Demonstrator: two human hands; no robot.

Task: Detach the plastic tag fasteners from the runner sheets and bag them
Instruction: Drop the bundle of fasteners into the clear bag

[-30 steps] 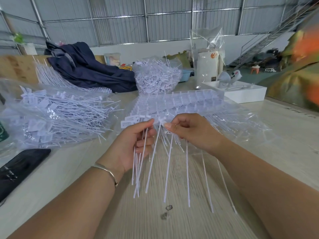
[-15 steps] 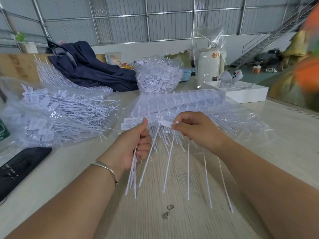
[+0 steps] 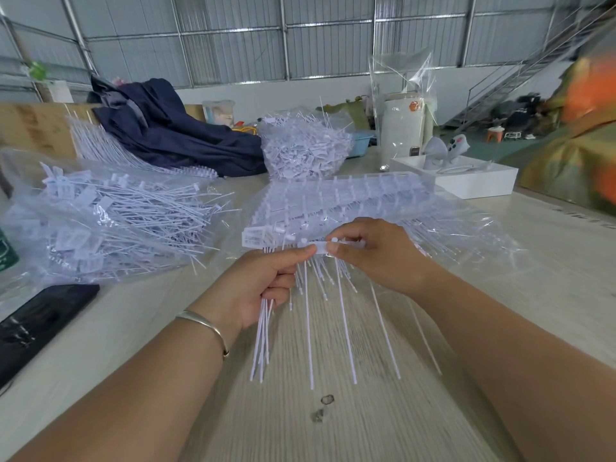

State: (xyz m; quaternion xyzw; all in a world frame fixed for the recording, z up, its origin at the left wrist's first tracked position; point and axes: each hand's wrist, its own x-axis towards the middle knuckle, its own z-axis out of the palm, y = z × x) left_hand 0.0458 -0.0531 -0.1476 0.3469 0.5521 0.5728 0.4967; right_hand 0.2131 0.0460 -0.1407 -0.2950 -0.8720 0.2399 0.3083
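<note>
Tag fasteners (image 3: 263, 335), a loose bundle, are hanging from your left hand (image 3: 256, 288), its grip curling round them above the desk (image 3: 333, 428). Your right hand (image 3: 376, 258) is pinching the runner sheet (image 3: 320, 246); filled bag (image 3: 110, 225) is lying left.

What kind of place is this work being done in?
Probably a warehouse or small factory workshop: grey corrugated metal walls, a metal staircase, and clear plastic bags of white plastic tag fasteners on a pale wooden worktable.

Pale wood-grain bench (image 3: 333, 435), clear bags of white tag fasteners (image 3: 110, 225), navy cloth (image 3: 173, 138), black phone (image 3: 36, 323), white box (image 3: 466, 180)
</note>
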